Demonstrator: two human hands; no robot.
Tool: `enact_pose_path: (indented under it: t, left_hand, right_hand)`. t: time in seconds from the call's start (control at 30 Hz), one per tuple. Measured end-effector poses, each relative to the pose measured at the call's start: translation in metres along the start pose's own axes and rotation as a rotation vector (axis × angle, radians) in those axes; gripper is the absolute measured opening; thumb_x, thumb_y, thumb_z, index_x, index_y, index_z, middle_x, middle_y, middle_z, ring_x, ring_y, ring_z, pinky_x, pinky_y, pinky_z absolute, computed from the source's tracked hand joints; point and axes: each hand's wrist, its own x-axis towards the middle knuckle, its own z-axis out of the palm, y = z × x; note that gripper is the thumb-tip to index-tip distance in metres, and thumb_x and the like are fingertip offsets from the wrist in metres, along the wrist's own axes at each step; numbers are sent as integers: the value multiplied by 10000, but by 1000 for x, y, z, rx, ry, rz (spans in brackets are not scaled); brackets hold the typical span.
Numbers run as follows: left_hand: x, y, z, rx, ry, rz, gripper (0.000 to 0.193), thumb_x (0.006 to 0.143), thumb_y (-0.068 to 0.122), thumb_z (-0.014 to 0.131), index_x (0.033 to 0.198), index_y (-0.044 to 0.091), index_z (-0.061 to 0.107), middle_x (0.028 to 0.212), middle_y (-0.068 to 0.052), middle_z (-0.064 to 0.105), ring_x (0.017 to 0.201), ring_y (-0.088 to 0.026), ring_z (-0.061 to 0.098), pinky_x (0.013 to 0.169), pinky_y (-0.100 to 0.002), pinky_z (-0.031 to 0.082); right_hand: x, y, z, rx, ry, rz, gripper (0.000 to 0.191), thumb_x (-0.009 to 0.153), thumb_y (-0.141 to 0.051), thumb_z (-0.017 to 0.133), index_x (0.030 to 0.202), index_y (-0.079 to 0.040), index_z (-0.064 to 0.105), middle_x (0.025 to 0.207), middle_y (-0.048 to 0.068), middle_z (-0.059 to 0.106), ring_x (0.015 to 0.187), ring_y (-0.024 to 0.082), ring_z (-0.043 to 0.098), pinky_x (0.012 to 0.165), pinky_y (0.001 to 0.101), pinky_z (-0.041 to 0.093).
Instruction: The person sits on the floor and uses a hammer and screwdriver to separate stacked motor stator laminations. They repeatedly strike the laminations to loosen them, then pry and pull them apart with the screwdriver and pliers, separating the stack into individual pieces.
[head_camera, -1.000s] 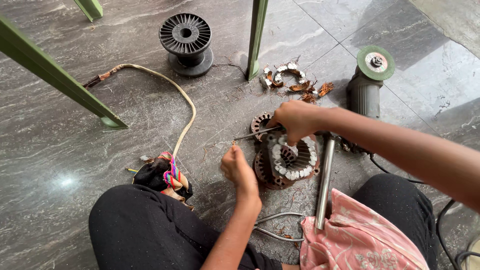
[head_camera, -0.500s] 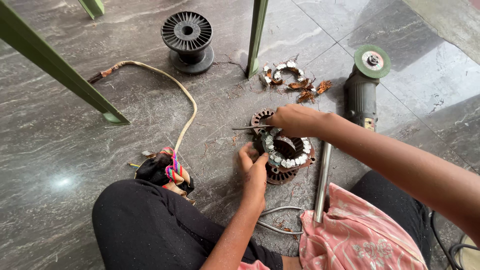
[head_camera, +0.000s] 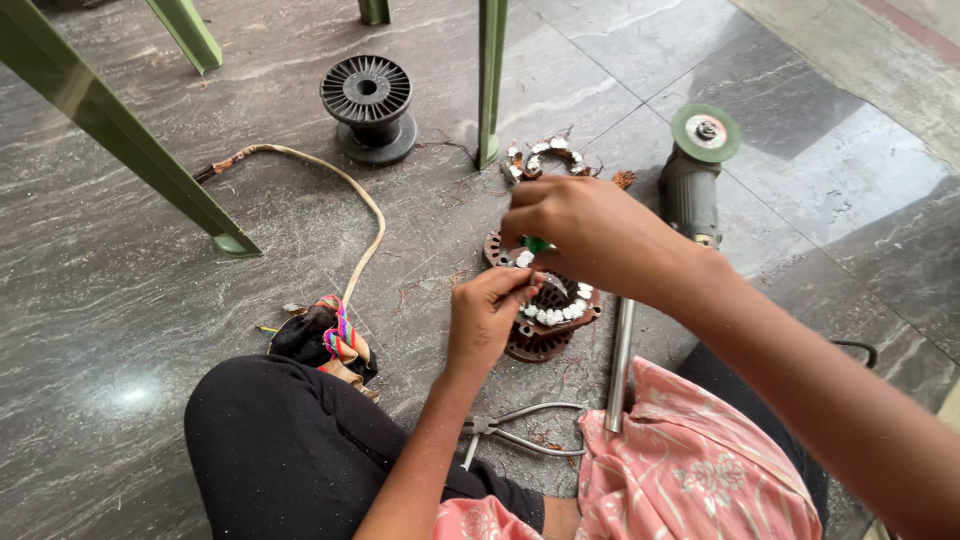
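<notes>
A round brown motor stator (head_camera: 545, 312) with white slot pieces lies on the grey stone floor in front of me. My left hand (head_camera: 487, 312) rests on its near left rim, fingers curled and pinching at the top. Just above it, my right hand (head_camera: 585, 228) is closed around a small tool with a green handle (head_camera: 537, 244), its tip hidden at the stator's top edge. Both hands meet over the stator's left side.
A black empty wire spool (head_camera: 368, 104) stands at the back. An angle grinder (head_camera: 693, 175) with a green disc lies at right, a metal rod (head_camera: 620, 366) beside the stator, pliers (head_camera: 515, 430) near my knee. Green frame legs (head_camera: 491, 80), a cream cable (head_camera: 352, 195), a dark cloth bundle (head_camera: 322, 337).
My left hand has moved up from the floor onto the stator's rim. My right hand has shifted left over the stator, and the view has moved closer.
</notes>
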Motion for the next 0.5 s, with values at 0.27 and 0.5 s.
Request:
enact_pose_path:
  t: [0.27, 0.5]
  left_hand:
    - [-4, -6, -7, -7, 6, -13, 173, 903, -21, 715, 1064, 2, 774, 972, -71, 799, 899, -128, 762, 797, -281, 626]
    - [-1, -7, -5, 15, -59, -21, 194, 924, -29, 666, 1088, -7, 766, 1009, -84, 792, 928, -131, 763, 815, -282, 645]
  right_hand:
    - [-1, -9, 12, 138, 115, 107, 256, 757, -53, 782, 995, -50, 688, 1037, 123, 665, 896, 358, 687, 767, 459, 548]
    - [-9, -2, 13, 128, 130, 157, 267, 751, -102, 812, 992, -48, 713, 967, 123, 686, 869, 347, 689, 759, 464, 540]
